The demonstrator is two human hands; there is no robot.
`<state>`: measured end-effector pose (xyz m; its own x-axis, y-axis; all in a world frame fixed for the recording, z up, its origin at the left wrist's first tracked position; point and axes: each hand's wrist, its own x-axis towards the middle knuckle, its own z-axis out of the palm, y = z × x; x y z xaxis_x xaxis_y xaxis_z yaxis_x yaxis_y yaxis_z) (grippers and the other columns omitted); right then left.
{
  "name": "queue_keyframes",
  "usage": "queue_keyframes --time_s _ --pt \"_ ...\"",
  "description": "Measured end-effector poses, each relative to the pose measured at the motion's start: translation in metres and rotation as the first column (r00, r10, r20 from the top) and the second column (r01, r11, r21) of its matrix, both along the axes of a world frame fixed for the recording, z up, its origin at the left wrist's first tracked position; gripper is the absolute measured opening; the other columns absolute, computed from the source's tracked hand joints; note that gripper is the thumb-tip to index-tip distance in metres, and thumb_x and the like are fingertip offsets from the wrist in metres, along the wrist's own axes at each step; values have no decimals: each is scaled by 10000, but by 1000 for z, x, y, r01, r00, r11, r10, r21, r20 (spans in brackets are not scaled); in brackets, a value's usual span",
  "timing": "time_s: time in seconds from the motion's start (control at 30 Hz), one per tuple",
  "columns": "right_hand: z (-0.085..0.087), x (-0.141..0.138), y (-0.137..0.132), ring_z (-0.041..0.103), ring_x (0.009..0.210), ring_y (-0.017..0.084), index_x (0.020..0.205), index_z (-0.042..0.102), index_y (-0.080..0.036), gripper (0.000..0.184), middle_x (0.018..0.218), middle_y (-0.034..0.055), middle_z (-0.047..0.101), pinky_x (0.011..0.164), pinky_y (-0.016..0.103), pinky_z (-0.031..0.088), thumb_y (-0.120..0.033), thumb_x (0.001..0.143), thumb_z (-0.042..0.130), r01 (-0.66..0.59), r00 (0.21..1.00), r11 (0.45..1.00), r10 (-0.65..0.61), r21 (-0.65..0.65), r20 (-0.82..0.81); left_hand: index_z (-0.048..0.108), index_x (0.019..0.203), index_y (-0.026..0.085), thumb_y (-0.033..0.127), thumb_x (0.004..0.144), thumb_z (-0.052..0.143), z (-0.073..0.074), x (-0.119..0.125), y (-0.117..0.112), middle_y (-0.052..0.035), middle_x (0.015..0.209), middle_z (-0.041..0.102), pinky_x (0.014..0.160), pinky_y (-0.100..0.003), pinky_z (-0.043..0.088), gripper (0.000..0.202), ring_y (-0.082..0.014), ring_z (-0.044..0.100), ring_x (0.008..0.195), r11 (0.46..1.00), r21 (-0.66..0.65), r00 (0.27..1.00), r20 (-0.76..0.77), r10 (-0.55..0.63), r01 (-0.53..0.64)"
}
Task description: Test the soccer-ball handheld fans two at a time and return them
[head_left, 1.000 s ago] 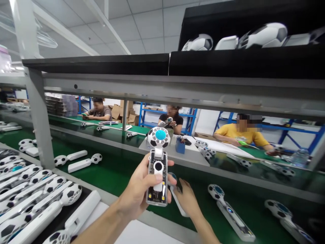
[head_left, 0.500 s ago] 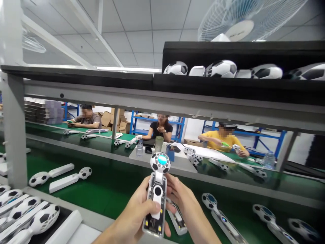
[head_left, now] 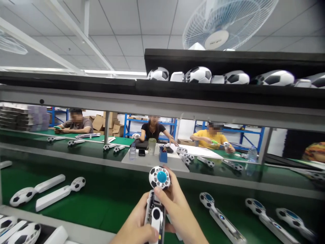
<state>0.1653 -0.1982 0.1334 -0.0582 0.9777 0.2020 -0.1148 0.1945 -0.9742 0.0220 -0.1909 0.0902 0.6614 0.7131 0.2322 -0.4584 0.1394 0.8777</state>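
Observation:
In the head view I hold a small handheld fan [head_left: 159, 177] with a black-and-white football-patterned head and a blue centre. Its handle has no cover, and the circuit board inside shows. My left hand [head_left: 142, 220] is wrapped round the handle, thumb on the white strip down its front. My right hand [head_left: 175, 200] grips the neck, its thumb just below the head and its fingers behind. Another fan under my right hand is mostly hidden. To the right, an uncovered fan [head_left: 220, 217] lies on the green belt.
Two white-handled fans [head_left: 61, 193] lie on the green belt [head_left: 99, 200] at left. A black shelf [head_left: 101, 81] crosses above, bearing more fans. Fans fill a tray at lower left. Three people sit across the line, near a water bottle [head_left: 132, 152] and a blue box [head_left: 163, 156].
My right hand has moved onto the fan's neck, its thumb now in front. The fan's bright blue centre has dimmed. My view has shifted right, and the fan sits lower.

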Motion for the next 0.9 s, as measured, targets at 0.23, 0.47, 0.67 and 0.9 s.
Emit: queue_keyframes --time_s 0.23,0.47,0.67,0.9 --pt "6 7 -5 640 1043 248 1443 297 -333 720 1231 50 608 935 368 479 -415 853 702 -8 997 999 5 44 74 479 1318 245 122 628 661 -4 3 -3 -104 1243 585 787 -351 498 724 -310 639 1085 999 47 1000 28 2 -3" --pt "7 12 -4 637 990 251 1403 360 -289 703 1130 37 672 904 374 473 -386 809 723 -36 998 992 28 124 62 325 1415 217 336 666 803 9 2 -19 -120 1146 633 748 -290 508 896 -293 646 1084 999 -42 995 -96 12 -16" --pt "17 26 -5 606 797 204 1195 449 -235 576 926 1 646 732 319 503 -301 711 755 98 989 969 -120 228 87 410 1275 230 173 670 720 27 14 -30 -120 1213 571 709 -420 604 682 -337 636 1102 1000 -26 993 -121 9 -13" --pt "22 -5 -37 560 715 182 1056 450 -233 484 828 -30 603 667 297 476 -228 686 762 39 974 962 -97 272 204 488 1147 207 296 705 767 42 -22 -60 -49 961 646 604 -348 573 531 -190 684 673 993 18 928 -354 113 -114"
